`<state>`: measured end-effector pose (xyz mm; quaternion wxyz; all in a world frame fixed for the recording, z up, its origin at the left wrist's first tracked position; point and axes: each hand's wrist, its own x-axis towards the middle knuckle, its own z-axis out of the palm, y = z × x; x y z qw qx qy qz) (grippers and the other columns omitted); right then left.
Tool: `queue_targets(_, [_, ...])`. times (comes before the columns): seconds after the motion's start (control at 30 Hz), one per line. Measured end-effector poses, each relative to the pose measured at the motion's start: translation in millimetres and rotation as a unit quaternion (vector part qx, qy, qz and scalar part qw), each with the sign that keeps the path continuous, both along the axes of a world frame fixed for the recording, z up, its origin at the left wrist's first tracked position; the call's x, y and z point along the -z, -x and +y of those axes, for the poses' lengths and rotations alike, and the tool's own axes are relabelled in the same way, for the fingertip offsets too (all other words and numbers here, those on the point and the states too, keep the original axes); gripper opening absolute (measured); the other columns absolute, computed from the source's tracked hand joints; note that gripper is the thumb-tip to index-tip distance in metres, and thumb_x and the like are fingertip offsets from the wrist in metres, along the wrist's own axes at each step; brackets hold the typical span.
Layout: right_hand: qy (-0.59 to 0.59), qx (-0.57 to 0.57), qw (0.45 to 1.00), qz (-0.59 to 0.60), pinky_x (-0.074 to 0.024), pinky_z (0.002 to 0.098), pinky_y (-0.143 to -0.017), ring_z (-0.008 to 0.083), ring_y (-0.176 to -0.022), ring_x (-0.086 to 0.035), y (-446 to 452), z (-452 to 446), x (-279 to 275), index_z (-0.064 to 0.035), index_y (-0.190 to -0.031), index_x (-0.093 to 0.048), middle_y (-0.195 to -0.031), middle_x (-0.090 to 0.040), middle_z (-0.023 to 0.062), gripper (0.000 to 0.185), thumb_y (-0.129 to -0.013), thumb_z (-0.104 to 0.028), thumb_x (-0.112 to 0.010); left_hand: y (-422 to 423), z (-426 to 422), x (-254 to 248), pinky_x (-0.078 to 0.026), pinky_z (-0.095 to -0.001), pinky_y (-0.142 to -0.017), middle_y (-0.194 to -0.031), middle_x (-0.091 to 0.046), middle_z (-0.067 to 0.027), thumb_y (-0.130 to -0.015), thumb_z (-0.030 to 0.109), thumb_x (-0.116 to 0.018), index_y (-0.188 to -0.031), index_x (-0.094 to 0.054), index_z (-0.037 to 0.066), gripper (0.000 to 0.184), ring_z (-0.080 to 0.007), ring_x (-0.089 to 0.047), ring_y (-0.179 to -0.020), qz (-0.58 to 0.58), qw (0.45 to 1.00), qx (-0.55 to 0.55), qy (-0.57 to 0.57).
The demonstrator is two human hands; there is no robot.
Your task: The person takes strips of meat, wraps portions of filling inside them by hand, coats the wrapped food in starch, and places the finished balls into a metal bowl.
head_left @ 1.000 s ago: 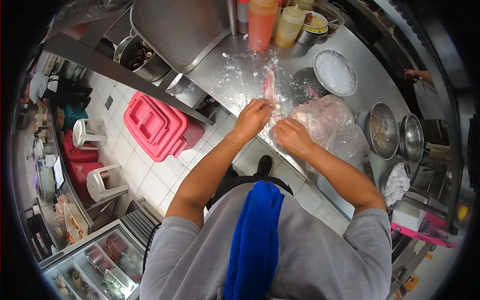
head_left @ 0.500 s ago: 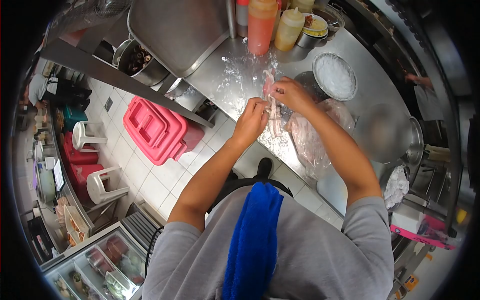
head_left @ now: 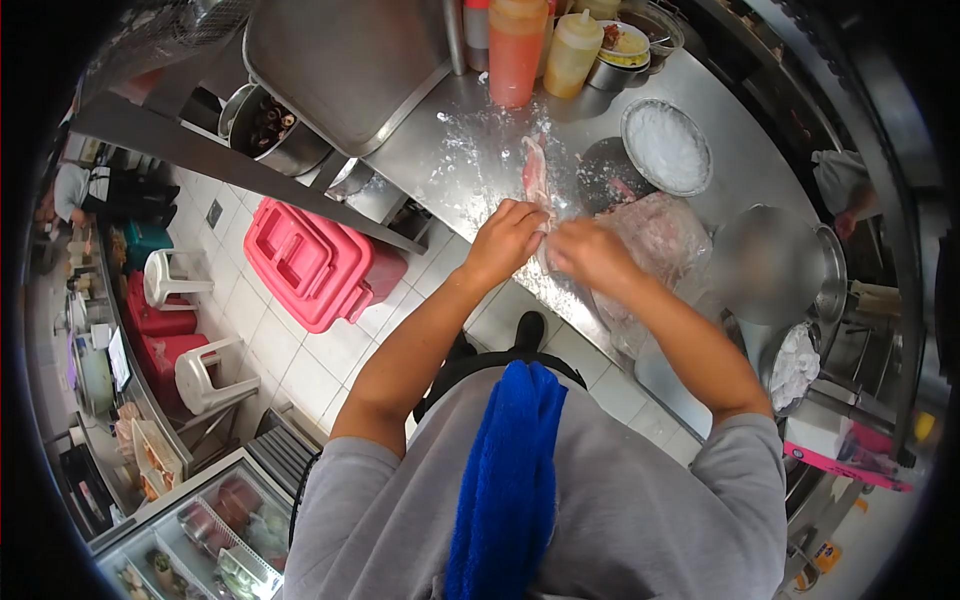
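A narrow strip of raw meat [head_left: 535,170], pink with whitish patches, lies lengthwise on the powder-dusted steel counter [head_left: 455,170]. My left hand [head_left: 508,238] has its fingers closed on the strip's near part, close to the counter's front edge. Just right of it, my right hand [head_left: 595,252] is curled at the same part, a little blurred; its fingertips appear pinched on the meat. Beside the right hand and forearm sits a clear plastic bag of raw meat [head_left: 655,235]. Beyond it stands a round metal bowl of white powder [head_left: 668,147].
Squeeze bottles [head_left: 517,60] and a stack of small bowls [head_left: 625,48] line the counter's back. A large metal tray [head_left: 340,70] is at the left. Below are a pink lidded bin [head_left: 310,260] and a pot [head_left: 270,130]. A second powder bowl [head_left: 795,370] sits right.
My right hand has come down along the strip towards the counter's front edge. My left hand has moved slightly, and more of the strip's far part now shows.
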<state>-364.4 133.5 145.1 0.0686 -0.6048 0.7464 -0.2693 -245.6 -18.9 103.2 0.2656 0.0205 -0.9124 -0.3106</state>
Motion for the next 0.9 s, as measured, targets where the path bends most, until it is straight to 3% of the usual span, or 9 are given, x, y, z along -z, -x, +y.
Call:
queue_targets(0.07, [0.006, -0.088, 0.989, 0.116, -0.0481, 0.037, -0.069, 0.0251, -0.082, -0.057, -18, 15, 7, -0.0068, -0.079, -0.059, -0.081, -0.056, 0.0077, 0.008, -0.074, -0.012, -0.06, -1, -1, -2, -0.047, -0.0377, -0.086, -0.105, -0.06, -0.0091, -0.074, 0.003, -0.068, -0.104, -0.061, 0.005, 0.031, -0.03, -0.054, -0.098, -0.005, 1.0, 0.004, -0.015])
queue_targets(0.17, [0.008, -0.058, 0.975, 0.214, -0.0459, 0.0334, -0.066, 0.0217, -0.083, -0.054, -26, 16, 13, -0.0065, -0.077, -0.057, -0.082, -0.054, 0.0057, 0.009, -0.069, -0.012, -0.059, 0, -1, -3, -0.047, -0.0378, -0.085, -0.105, -0.06, -0.0096, -0.075, 0.004, -0.068, -0.105, -0.062, 0.004, 0.031, -0.0305, -0.054, -0.098, -0.01, 1.0, 0.006, -0.027])
queue_targets(0.4, [0.023, -0.05, 0.973, 0.223, -0.0451, 0.0335, -0.064, 0.022, -0.076, -0.055, -23, 4, 30, -0.0066, -0.072, -0.055, -0.077, -0.054, 0.0069, 0.005, -0.069, -0.01, -0.057, 1, 0, 2, -0.047, -0.038, -0.084, -0.103, -0.061, -0.0105, -0.076, 0.004, -0.068, -0.104, -0.062, 0.004, 0.028, -0.0312, -0.055, -0.097, 0.001, 0.999, -0.006, -0.031])
queue_targets(0.6, [0.035, -0.022, 0.989, 0.139, -0.0467, 0.0356, -0.064, 0.0243, -0.073, -0.056, -25, 7, 21, -0.0057, -0.072, -0.055, -0.076, -0.054, 0.0074, 0.011, -0.064, -0.01, -0.062, 1, -1, 2, -0.047, -0.0379, -0.085, -0.103, -0.062, -0.0112, -0.077, 0.005, -0.067, -0.104, -0.062, 0.003, 0.028, -0.0313, -0.055, -0.098, 0.0, 0.999, -0.009, -0.047])
queue_targets(0.7, [0.043, -0.022, 0.994, 0.095, -0.047, 0.0377, -0.07, 0.025, -0.078, -0.056, -30, 10, 7, -0.0051, -0.075, -0.055, -0.077, -0.054, 0.0078, 0.013, -0.066, -0.007, -0.065, 1, -1, 2, -0.047, -0.038, -0.085, -0.103, -0.062, -0.0114, -0.077, 0.005, -0.067, -0.104, -0.062, 0.003, 0.028, -0.0315, -0.056, -0.098, -0.003, 0.998, -0.01, -0.061])
queue_targets(0.9, [0.023, -0.055, 0.97, 0.234, -0.0451, 0.0347, -0.067, 0.0228, -0.079, -0.053, -26, 9, 22, -0.0063, -0.076, -0.056, -0.077, -0.052, 0.006, 0.012, -0.068, -0.012, -0.064, 2, -1, 3, -0.048, -0.0375, -0.084, -0.101, -0.061, -0.0094, -0.076, 0.006, -0.069, -0.1, -0.062, 0.003, 0.025, -0.0301, -0.055, -0.095, 0.016, 0.999, -0.015, -0.044])
